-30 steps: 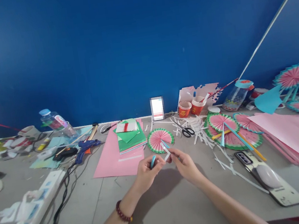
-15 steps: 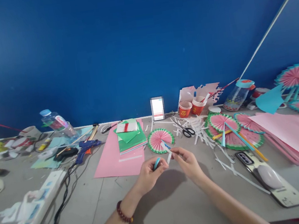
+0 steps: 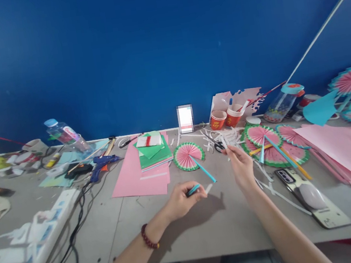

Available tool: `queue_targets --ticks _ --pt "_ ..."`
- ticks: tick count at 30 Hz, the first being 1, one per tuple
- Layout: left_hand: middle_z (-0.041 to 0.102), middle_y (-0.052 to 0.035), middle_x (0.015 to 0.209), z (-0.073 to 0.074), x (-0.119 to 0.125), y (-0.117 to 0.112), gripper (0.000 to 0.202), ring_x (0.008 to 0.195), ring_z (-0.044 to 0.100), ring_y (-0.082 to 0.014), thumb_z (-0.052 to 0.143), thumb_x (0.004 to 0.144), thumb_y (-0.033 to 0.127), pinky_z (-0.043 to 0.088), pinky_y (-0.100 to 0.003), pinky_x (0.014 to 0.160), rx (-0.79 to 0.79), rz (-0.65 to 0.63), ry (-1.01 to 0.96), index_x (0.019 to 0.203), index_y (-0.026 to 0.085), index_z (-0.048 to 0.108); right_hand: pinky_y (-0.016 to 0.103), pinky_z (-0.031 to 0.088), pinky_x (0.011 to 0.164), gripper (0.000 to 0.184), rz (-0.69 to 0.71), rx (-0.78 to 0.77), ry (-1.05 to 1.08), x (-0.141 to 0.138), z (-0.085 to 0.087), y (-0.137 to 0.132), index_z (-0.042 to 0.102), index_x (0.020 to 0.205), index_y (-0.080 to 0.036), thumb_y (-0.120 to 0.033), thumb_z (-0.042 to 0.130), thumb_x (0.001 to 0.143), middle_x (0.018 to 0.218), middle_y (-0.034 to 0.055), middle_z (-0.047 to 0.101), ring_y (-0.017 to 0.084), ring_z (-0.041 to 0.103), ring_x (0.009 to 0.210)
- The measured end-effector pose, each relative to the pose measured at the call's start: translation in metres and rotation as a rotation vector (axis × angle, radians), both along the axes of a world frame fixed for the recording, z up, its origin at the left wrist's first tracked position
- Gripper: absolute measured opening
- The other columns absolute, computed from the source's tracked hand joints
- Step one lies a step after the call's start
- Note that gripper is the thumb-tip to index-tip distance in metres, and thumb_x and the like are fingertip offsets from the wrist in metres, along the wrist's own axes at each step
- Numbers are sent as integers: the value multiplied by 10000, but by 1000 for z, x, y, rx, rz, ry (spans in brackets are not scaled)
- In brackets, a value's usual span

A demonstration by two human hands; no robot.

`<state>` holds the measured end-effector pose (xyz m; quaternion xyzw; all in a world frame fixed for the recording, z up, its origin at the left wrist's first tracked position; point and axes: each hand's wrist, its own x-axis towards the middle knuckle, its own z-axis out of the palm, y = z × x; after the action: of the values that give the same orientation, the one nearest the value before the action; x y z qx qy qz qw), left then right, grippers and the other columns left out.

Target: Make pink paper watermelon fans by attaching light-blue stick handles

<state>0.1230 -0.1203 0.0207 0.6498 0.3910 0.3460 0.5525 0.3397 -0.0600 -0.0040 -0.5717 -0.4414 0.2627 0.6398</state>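
My left hand [image 3: 184, 200], a dark red bead bracelet on its wrist, is closed around a small light-blue piece [image 3: 194, 189] with a dark part under it. A short white strip [image 3: 208, 189] sticks out from its fingertips. Farther right, my right hand [image 3: 241, 163] pinches a thin white paper strip [image 3: 224, 142], close to the black scissors [image 3: 219, 146] and a heap of white strips [image 3: 233, 136]. Between and beyond the hands lies a round pleated pink paper fan [image 3: 187, 156] with a green edge. From its middle a blue paper stick [image 3: 205, 169] points toward me.
Left are pink sheets [image 3: 120, 186], green paper [image 3: 154, 155], a blue glue gun [image 3: 100, 168], a bottle [image 3: 67, 134] and a power strip [image 3: 54, 228] with cables. Right are red paper cups [image 3: 218, 120], more fans [image 3: 284, 154], pink paper [image 3: 349, 145] and a phone [image 3: 334, 213] bearing a mouse [image 3: 312, 196].
My right hand has moved right and away from my left hand, carrying a white strip to the scissors and strip heap. The fan's blue stick now shows uncovered. The view has tilted down slightly.
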Motion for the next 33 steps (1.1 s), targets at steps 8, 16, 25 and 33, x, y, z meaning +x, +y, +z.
queue_targets --ticks 8,16,25,33 --pt "317 94 477 -2 -4 17 349 397 229 -23 723 658 450 150 -193 420 -287 238 -370 679 153 541 369 440 779 231 166 -104 -870 8 -23 6 620 904 -168 -191 453 746 830 93 662 241 591 804" --pt "289 122 408 -7 -3 21 339 368 187 -23 761 634 384 141 -183 392 -438 266 -506 739 164 526 395 401 921 300 405 178 -719 -18 1 -10 580 981 -202 -110 471 717 1051 94 596 240 525 1039" --pt "271 118 414 -10 -1 20 341 371 179 -21 747 646 413 125 -193 395 -414 222 -432 721 147 548 302 478 709 122 663 48 -321 -50 11 -39 649 778 -202 -300 583 805 757 33 651 174 595 726" --pt "375 80 489 -11 1 19 451 376 258 -29 605 739 540 141 -191 384 -276 332 -352 906 122 627 229 438 562 226 690 -152 43 -53 6 -36 617 787 -169 -392 634 754 688 4 597 116 530 609"
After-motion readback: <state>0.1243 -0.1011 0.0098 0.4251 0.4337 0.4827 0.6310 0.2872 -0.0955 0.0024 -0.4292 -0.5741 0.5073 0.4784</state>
